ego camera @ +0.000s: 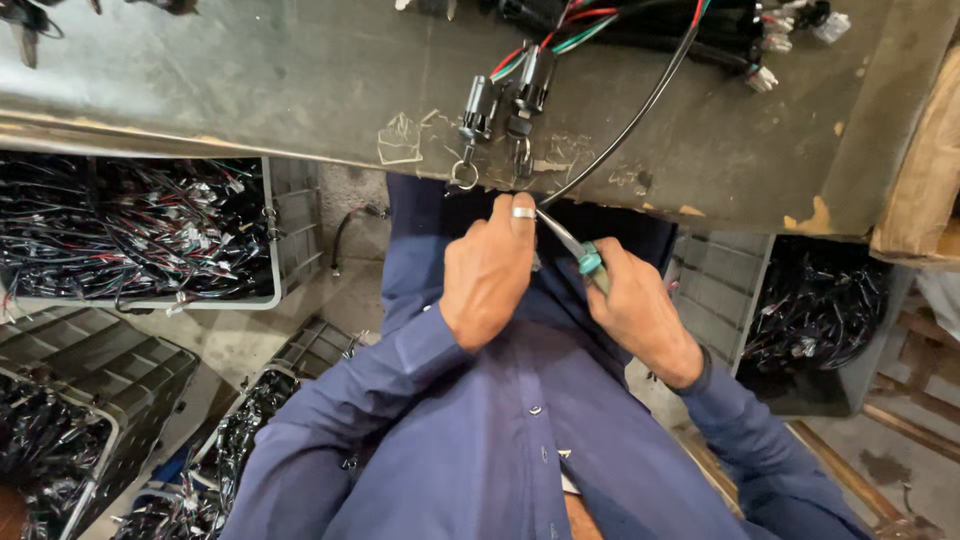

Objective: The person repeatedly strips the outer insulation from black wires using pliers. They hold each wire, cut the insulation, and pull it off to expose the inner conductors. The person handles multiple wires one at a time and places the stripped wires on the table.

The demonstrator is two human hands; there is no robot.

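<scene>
My right hand (640,310) gripped green-handled metal pliers (575,248); left hand (490,270) pinched the thin black cable (640,110) below the grey worktop (300,90). Best held taut, jaws square.

Single head view, looking steeply down, close over hands, workbench edge (300,130) at top.

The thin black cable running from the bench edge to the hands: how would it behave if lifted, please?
The thin black cable would probably be floppy: it curves loosely across the grey metal bench. It looks light, being slender. The left hand pinching its end near the teal-handled tool suggests it needs steadying.
</scene>
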